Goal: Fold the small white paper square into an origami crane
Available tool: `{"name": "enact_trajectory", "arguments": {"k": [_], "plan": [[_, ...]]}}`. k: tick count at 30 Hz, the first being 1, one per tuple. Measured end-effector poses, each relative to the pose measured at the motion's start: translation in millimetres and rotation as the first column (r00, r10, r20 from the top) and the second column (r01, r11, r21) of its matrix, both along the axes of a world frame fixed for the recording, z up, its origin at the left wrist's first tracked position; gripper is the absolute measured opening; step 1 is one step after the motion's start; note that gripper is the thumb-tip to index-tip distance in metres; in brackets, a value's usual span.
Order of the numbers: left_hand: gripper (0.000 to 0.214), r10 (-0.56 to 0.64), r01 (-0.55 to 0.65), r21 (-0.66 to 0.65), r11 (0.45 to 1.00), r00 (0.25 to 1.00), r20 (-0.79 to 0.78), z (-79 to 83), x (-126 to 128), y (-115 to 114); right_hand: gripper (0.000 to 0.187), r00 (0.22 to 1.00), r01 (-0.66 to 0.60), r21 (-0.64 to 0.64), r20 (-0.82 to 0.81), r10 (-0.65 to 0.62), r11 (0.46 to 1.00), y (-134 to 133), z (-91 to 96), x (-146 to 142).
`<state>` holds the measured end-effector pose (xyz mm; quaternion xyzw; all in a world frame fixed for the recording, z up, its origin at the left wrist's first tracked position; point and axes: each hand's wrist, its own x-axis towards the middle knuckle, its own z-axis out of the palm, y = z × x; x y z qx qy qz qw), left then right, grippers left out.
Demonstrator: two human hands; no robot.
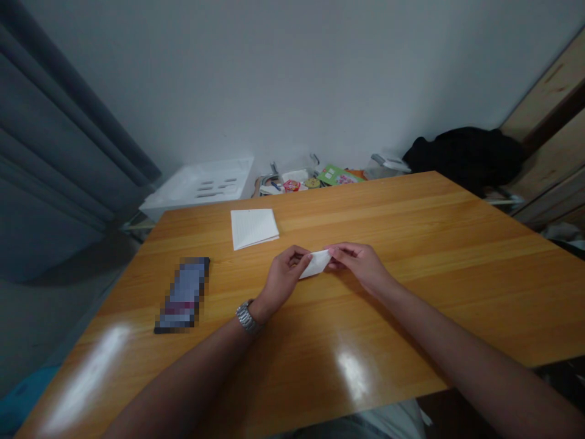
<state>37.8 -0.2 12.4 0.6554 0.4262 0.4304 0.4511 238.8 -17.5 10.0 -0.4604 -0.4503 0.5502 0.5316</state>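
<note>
Dim, cool light here, greying the plain pale wall (292, 79), and look at that glare, two white patches blazing off the near part of the glossy orange-brown wooden table (411, 244)! Soft shadow beneath the bare right forearm (439, 326); pixel blocks mask the flat dark-edged phone (183, 296); wide-angle stretch slants the grey-blue fabric curtain (55, 122) at the edge.
</note>
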Motion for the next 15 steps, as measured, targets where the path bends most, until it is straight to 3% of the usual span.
{"name": "enact_trajectory", "arguments": {"k": [9,15], "plan": [[0.029,0.009,-0.009,-0.007,1.000,1.000,0.001,0.7,0.7,0.7,0.037,1.000,-0.031,0.000,0.001,0.031,1.000,-3.7,7.7,-2.0],[0.029,-0.001,0.001,-0.017,1.000,1.000,0.003,-1.8,1.0,0.5,0.036,0.998,-0.036,0.017,0.048,0.035,0.999,-1.5,2.3,-0.8]]}}
